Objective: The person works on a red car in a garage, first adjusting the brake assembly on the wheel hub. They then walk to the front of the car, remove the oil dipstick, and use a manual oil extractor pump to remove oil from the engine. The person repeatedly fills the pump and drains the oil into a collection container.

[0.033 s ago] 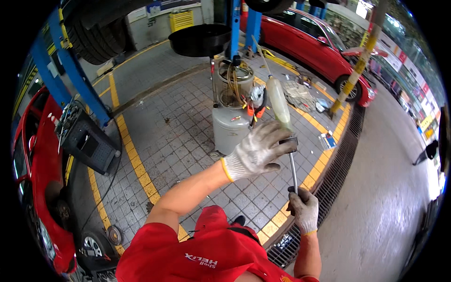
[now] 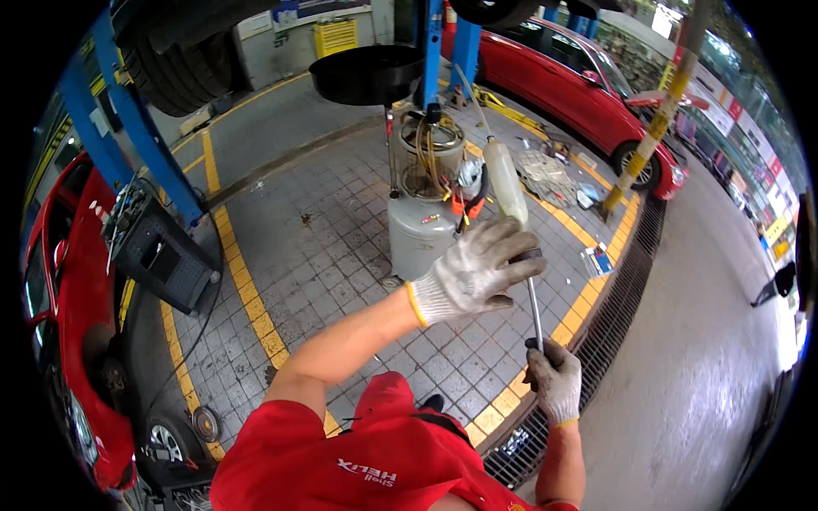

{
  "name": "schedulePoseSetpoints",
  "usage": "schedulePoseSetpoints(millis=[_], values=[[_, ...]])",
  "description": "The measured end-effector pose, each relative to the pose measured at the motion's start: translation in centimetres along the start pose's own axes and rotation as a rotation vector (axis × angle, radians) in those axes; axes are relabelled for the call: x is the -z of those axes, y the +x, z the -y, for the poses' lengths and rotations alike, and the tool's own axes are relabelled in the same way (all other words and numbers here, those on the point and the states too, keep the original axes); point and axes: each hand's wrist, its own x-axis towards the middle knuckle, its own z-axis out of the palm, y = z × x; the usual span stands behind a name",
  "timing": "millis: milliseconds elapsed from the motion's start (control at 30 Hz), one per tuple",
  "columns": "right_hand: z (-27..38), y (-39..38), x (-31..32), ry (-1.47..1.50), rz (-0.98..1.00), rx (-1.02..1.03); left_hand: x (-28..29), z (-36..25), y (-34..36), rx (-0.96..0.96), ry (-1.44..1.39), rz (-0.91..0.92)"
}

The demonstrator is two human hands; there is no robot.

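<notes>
syringe [image 2: 503, 175] in both hands, barrel left, rod right

the syringe is held out in front of me, its translucent barrel tilted between 11 and 12 o'clock from its lower end, with the thin hose [image 2: 473, 100] running on past it toward 11. my gloved left hand [image 2: 479, 268] is wrapped round that lower end, over the dark end cap [image 2: 528, 255]; the palm side is hidden, so i can't tell how tight the hold is. my right hand [image 2: 555, 381], at 5 o'clock from the left, is closed on the dark handle [image 2: 532, 344] of the metal rod [image 2: 535, 311], which shows bare between the two.

to work it well, i'd move the right hand alone, straight along the rod; a sideways load would likely bind or bend it. the left should only anchor the cap, fingers off the bare metal. a slow, even stroke should beat a jerk. the hose tip wants watching for drips; i can't make out how full the barrel is. the grey tank [image 2: 416, 244] stands at 10 o'clock from my left hand and the drain grate [image 2: 626, 283] at 1 o'clock from my right, so i'd mind any spill that way.
</notes>
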Motion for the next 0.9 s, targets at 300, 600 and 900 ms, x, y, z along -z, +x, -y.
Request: schedulePoseSetpoints(millis=[300,600,900], values=[[13.1,12.0,2.0,-0.196,0.014,0.211,-2.4,14.2,11.8,-0.323,0.138,-0.051],[29.6,20.4,-3.0,-0.286,-0.057,0.463,1.8,28.6,16.3,-0.262,0.268,-0.247],[34.2,32.2,-6.9,-0.222,-0.247,0.976,5.0,38.2,17.1,-0.104,0.270,-0.212]])
